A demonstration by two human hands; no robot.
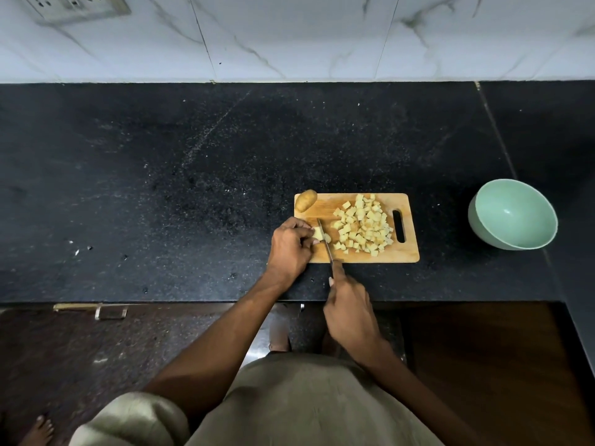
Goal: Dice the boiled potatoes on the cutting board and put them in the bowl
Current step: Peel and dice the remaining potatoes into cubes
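Observation:
A wooden cutting board (322, 207) lies on the black counter. A pile of pale diced potato (363, 225) covers its right half. One whole unpeeled potato (306, 200) sits at the board's far left corner. My left hand (289, 246) pinches a small potato piece (317, 233) at the board's left side. My right hand (351, 312) grips a knife (325, 243) by the handle, with the forefinger along its spine. The blade stands just right of the held piece. An empty mint-green bowl (515, 217) stands apart, to the right of the board.
The black granite counter (193, 172) stretches wide to the left and behind the board, backed by a white marble wall (289, 37). The counter's front edge runs just below my right hand. A socket plate (74, 6) is on the wall at far left.

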